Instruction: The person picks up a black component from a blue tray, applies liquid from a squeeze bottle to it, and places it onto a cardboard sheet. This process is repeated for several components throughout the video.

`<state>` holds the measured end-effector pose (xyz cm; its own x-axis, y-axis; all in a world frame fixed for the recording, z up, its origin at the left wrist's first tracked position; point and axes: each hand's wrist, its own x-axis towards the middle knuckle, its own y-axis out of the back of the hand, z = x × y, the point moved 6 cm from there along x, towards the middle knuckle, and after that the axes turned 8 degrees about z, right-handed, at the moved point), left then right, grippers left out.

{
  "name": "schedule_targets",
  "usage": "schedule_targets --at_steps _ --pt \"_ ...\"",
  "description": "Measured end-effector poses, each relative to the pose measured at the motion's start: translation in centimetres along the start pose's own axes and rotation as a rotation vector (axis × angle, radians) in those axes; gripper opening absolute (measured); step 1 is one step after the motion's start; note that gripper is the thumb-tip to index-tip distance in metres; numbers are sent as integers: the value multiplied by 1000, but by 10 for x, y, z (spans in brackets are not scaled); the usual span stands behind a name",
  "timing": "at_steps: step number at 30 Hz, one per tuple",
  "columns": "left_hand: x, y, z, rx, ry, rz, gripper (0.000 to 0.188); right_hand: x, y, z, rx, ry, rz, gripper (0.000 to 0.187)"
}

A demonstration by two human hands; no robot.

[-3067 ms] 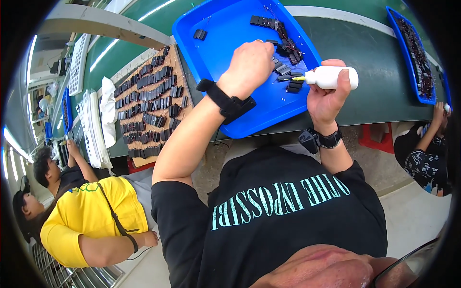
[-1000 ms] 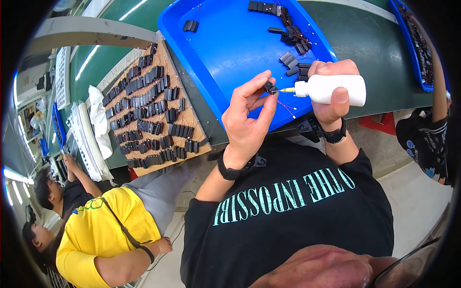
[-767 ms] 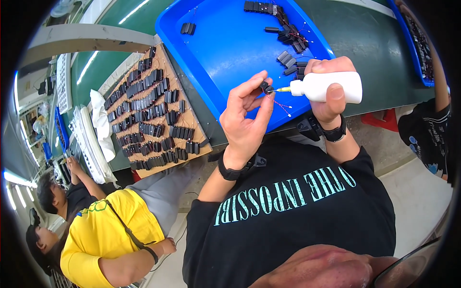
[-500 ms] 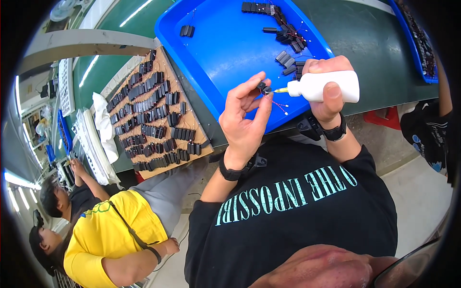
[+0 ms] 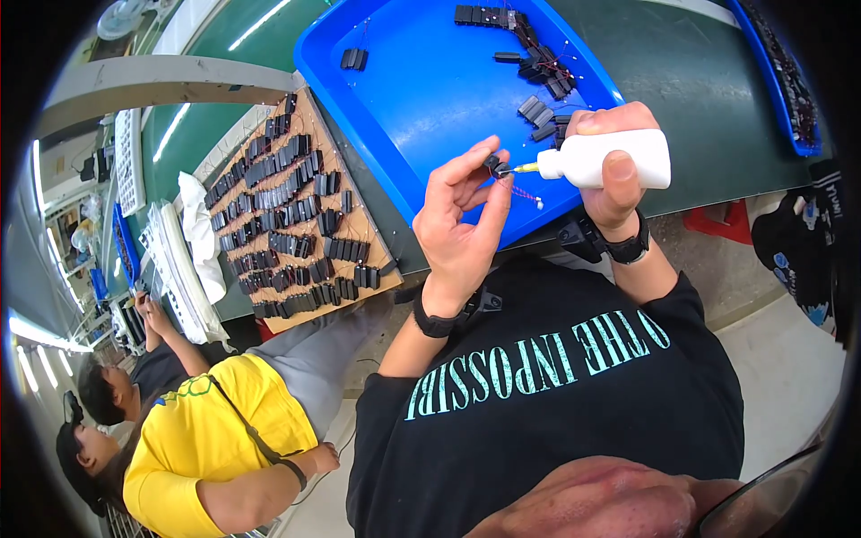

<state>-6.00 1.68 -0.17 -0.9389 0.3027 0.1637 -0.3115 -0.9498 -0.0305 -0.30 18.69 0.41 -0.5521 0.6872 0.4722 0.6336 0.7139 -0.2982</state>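
Between the thumb and fingers of my left hand is a small black component with thin red and black wires. The wires hang down to a small white connector. My right hand is wrapped round a white squeeze bottle, tilted onto its side. Its thin needle tip, on a yellowish base, points left and meets or nearly meets the black component. Both hands are above the near part of a blue tray.
More black wired parts lie along the tray's right side, with a small group at its far left. A brown board on the left carries rows of them. Another blue tray stands right. A person in yellow is at the left.
The wires and connector hanging from the black component have swung slightly right and up. Both hands hold nearly the same pose, and the view has shifted a little.
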Motion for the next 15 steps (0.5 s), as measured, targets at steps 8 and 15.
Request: schedule_targets --at_steps 8,15 --pt "2 1 -1 -9 10 8 34 1 -3 2 2 -27 19 41" --pt "4 8 -4 12 70 79 32 -2 -3 1 -9 82 55 42"
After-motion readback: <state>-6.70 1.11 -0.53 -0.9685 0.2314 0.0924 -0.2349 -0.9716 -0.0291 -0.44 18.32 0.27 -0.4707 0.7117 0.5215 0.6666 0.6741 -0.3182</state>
